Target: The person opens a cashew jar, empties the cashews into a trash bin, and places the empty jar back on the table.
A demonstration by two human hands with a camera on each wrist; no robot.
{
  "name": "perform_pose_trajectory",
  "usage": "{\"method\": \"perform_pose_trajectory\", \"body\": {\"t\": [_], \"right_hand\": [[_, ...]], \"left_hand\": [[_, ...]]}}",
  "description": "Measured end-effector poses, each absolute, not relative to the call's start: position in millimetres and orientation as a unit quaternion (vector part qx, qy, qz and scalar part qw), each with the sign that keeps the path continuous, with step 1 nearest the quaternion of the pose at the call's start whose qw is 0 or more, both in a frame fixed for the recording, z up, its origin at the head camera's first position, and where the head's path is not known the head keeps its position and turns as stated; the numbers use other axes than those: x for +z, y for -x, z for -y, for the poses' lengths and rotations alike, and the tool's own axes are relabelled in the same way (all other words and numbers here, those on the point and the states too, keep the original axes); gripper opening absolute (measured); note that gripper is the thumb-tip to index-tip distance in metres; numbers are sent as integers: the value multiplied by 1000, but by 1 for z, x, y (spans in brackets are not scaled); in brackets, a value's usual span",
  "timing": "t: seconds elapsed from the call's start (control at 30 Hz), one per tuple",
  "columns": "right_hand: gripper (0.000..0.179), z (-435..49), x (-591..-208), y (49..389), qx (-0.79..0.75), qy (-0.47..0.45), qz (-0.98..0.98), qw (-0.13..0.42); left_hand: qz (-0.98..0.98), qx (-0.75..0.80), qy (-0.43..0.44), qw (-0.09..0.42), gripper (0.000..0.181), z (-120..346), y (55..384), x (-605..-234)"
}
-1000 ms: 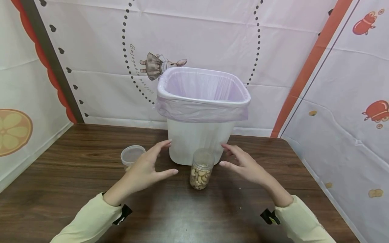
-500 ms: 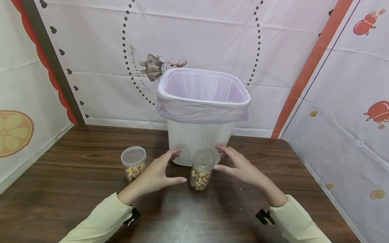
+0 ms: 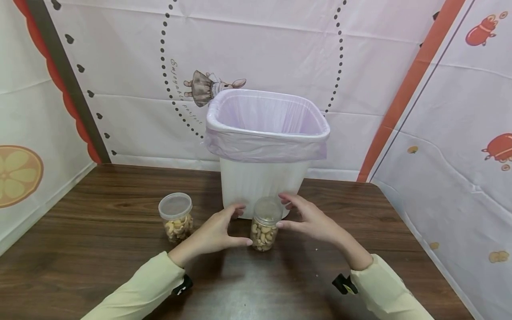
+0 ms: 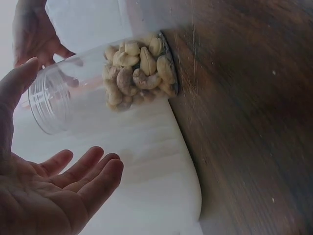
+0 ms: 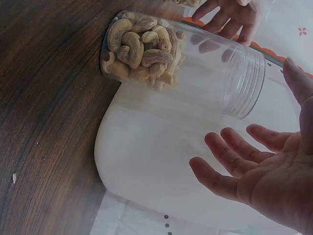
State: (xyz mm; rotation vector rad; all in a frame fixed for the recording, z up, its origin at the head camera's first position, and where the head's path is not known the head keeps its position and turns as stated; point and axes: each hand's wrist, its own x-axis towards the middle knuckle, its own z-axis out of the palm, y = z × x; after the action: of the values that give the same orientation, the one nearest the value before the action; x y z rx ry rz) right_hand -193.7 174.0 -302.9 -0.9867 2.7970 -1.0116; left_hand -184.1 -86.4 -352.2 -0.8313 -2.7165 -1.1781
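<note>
A clear jar, about half full of cashews, stands upright on the table in front of the bin. On its left side is my left hand, fingers spread and thumb tip right at the jar wall. My right hand flanks it on the right, thumb close to the threaded neck. Both wrist views show the palms turned toward the jar, the fingers relaxed and nothing gripped. A second jar of cashews with a frosted lid stands further left, its lower edge near my left wrist.
A white bin with a lilac liner folded over its rim stands right behind the jar. The brown wooden table has a few small crumbs on the right. Printed cloth hangs behind and along both sides.
Both hands have moved inward toward the middle jar, the left one to the right and the right one to the left. More of the left jar is uncovered. The jars have stayed put.
</note>
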Motion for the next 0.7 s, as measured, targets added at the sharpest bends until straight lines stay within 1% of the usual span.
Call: {"method": "perform_pose_trajectory", "body": {"t": [0.17,0.43,0.7], "right_hand": [[68,-170,-303,196,-313,328,-891,7],[74,-161,-303,198,-292,344,-893,5],[76,-156,-302,200,-284,332,-899,11]], "left_hand": [[884,-388,259,5,81,82,185,-354],[891,-381,246,-24,83,76,195,-359],[883,-394,245,-72,78,72,202,-360]]}}
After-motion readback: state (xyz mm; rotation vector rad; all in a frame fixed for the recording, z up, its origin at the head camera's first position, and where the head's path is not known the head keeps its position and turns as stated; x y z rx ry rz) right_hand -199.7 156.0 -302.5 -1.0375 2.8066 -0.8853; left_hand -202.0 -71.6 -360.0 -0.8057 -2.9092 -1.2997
